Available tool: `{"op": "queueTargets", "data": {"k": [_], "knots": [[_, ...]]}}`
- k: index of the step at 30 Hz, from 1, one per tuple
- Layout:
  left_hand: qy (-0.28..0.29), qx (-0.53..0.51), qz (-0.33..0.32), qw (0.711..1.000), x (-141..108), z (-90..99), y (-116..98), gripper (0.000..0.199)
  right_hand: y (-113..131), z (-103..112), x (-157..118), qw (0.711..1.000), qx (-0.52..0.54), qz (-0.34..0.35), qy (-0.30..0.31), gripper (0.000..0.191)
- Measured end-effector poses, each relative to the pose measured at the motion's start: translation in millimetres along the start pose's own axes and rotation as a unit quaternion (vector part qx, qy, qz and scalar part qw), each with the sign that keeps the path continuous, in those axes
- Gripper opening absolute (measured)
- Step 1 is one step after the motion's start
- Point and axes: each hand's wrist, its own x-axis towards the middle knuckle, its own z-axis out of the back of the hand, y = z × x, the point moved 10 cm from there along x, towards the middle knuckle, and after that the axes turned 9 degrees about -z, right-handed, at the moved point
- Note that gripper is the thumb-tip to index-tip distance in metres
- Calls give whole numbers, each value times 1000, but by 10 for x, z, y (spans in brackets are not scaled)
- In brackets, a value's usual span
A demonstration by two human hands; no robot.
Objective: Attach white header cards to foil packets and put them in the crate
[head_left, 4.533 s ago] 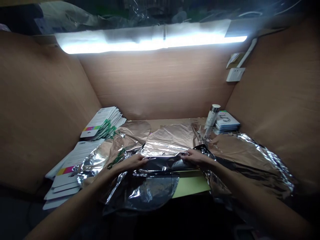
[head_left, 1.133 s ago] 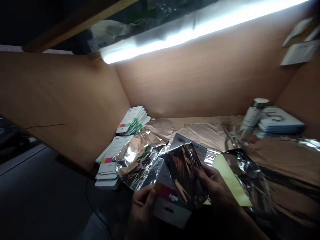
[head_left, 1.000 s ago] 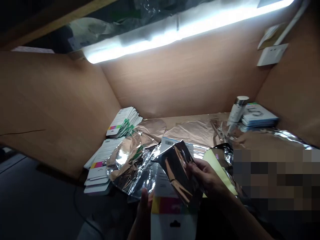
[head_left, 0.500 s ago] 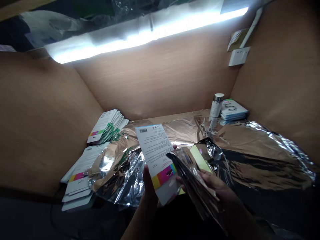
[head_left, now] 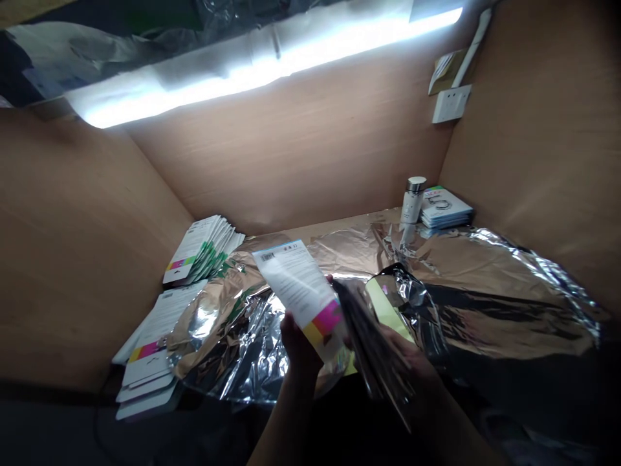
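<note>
My left hand (head_left: 299,346) is closed round a white printed card packet (head_left: 291,278) that has a barcode, a hang hole and a yellow, orange and pink band. The packet is tilted, its lower end near my palm. My right hand (head_left: 410,356) grips a bundle of thin, dark, shiny plastic sleeves (head_left: 371,343), blurred by motion and leaning against the packet's right edge. Behind that bundle shows a pale yellow strip (head_left: 385,310); I cannot tell whether my right fingers hold it too. Most of the right fingers are hidden behind the sleeves.
Crinkled reflective film (head_left: 485,285) covers the worktop. Similar card packets lie in an upper stack (head_left: 194,246) and a lower stack (head_left: 155,349) at left. A white bottle (head_left: 412,202) stands by a pile of packets (head_left: 446,207) at back right. Wooden panels enclose three sides.
The packet in my left hand has tipped further over to the left. The sleeves in my right hand have swung more upright and closer to it. The whole view has shifted slightly.
</note>
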Motion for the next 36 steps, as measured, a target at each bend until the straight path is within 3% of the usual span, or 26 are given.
{"op": "queueTargets", "data": {"k": [3,7,14,18,26,30,32,33,35,36], "knots": [[3,-42,-29,999,106,-70,-162,88,-106,92,20,996,-79,-46,5,35],[6,-44,-32,998,115,-131,-230,102,-100,136,50,988,-152,-38,14,41],[16,-54,-48,997,36,-219,-240,97,-130,104,124,984,-170,-44,38,43],[-7,-48,-69,996,10,-180,-247,93,-64,94,153,986,-165,-19,19,42],[-20,-81,-77,994,-72,-94,-68,86,-195,-15,242,987,-155,-22,19,45],[-13,-97,-42,994,-128,-110,120,83,-1,-90,227,981,-190,25,-22,50],[-17,-100,-24,995,-129,-84,163,85,200,-94,121,956,-270,83,-81,53],[-20,-99,-11,995,-126,-67,177,87,326,-108,30,927,-334,127,-117,55],[-26,-98,25,994,-128,-43,210,89,511,-254,-175,833,-487,218,-146,62],[-30,-99,42,994,-135,-42,228,90,529,-378,-259,776,-561,257,-130,62]]}}
